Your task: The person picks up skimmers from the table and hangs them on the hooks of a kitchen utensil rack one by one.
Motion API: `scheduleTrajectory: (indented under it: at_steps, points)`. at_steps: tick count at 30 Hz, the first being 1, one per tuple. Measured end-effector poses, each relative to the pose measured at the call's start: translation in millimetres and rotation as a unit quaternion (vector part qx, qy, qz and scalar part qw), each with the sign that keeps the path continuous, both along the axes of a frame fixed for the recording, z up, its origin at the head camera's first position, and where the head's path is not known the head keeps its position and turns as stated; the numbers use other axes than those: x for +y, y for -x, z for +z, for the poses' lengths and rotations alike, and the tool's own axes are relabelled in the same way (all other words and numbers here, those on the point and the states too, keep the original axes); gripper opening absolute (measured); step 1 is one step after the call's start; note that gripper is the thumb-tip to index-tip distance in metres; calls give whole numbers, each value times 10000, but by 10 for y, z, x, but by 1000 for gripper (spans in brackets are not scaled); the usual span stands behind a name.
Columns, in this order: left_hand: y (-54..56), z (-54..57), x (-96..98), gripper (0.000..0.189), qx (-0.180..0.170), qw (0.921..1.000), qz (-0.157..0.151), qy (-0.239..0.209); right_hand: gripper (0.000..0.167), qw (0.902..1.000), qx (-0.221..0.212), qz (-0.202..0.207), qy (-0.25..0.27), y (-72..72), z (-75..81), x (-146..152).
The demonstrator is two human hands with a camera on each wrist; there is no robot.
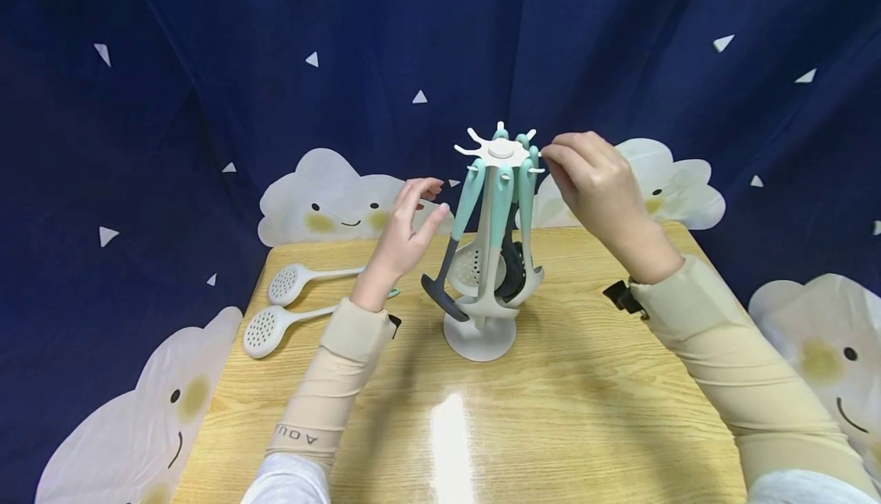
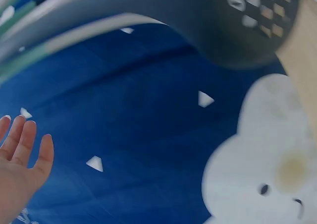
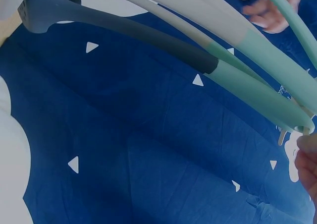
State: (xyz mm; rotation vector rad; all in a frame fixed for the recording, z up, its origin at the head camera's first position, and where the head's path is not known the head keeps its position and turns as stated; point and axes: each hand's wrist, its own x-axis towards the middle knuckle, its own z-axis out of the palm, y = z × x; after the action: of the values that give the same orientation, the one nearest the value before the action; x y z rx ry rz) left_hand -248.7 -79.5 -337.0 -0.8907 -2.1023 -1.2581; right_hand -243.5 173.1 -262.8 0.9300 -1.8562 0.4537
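A white utensil rack (image 1: 475, 345) stands upright with utensils hanging around its hooks by teal handles. My right hand (image 1: 595, 179) pinches a hook tip at the rack's upper right; in the right wrist view, the fingertips (image 3: 306, 145) meet the hook where it passes through a teal handle (image 3: 260, 92) of a dark grey utensil. My left hand (image 1: 404, 232) hovers left of the rack, fingers apart, holding nothing. Nearest to it hangs a dark grey utensil (image 1: 443, 290). A light grey utensil (image 1: 490, 301) hangs in front, partly covering a perforated light grey skimmer (image 1: 466, 268).
Two light grey skimmers lie on the wooden table (image 1: 564, 427) at the left, one farther back (image 1: 285, 282) and the other nearer (image 1: 264, 331); my left forearm partly covers their handles. A dark blue curtain (image 1: 385, 45) with white clouds hangs behind and beside the table.
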Motion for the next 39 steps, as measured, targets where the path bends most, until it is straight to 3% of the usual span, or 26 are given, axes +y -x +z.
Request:
scheduleTrajectory:
  at_steps: [3,5,8,12,16,21,27,30,34,39]
  points:
    - [82,-118,-99,34,-151,9978,480,437,10,10000,5,5,6,-1,1,0]
    - [135,-219,-163,36,-226,9910,919,950,10,10000,2,-2,-7,-4,3,3]
    - [201,-398,-259,39,-440,9710,1507,1801,10,10000,-5,-41,-67,-8,8,11]
    - [274,-660,-387,41,-1041,9403,1844,2665,10,10000,-21,-26,-78,-8,9,12]
    - [330,-914,-525,43,-1563,9139,1955,3197,10,10000,3,36,21,-5,-3,1]
    - [344,-1184,-691,49,-2154,8894,2046,3473,10,9999,46,69,89,0,-17,-16]
    - [310,-1447,-878,51,-2485,8567,2082,4012,10,9999,35,79,62,2,-13,-24]
    - [282,-1544,-952,52,-2507,8457,2059,4237,10,10000,27,66,47,3,-15,-26]
    - [253,-1650,-1024,49,-2505,8378,2092,4377,10,10000,25,44,41,2,-17,-22]
    - [246,-1752,-1084,51,-2778,8237,2137,4458,10,10000,30,37,78,-1,-18,-18]
